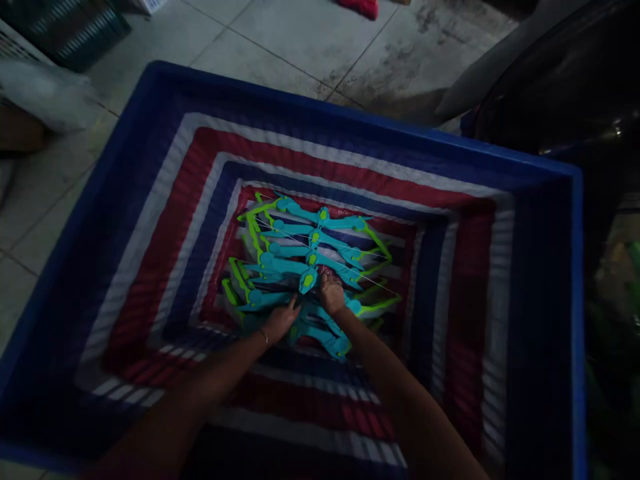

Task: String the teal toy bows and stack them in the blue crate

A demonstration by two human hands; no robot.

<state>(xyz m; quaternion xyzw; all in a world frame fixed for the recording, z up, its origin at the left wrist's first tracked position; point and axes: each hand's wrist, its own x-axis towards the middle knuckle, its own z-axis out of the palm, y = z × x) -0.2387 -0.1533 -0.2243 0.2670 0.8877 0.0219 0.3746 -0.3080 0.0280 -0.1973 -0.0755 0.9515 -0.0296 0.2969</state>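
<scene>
Several turquoise toy bows [285, 267] with lime-green tips and thin white strings lie side by side in a row, on the floor of a large blue bin. My left hand [281, 323], a thin bracelet at its wrist, is closed at the lower end of a bow's middle part. Close beside it, my right hand [332, 295] has its fingers curled round part of a bow; its fingertips are hidden. A small dark-red patch shows just above the right hand. Dim light blurs the details of both grips.
High walls of the blue bin [577, 300] surround both arms. Red, white and blue striped sheeting [473, 320] lines it. Beyond lie a tiled floor [280, 40], a dark green crate [75, 33], a pale plastic bag [55, 93] and a red item [365, 7].
</scene>
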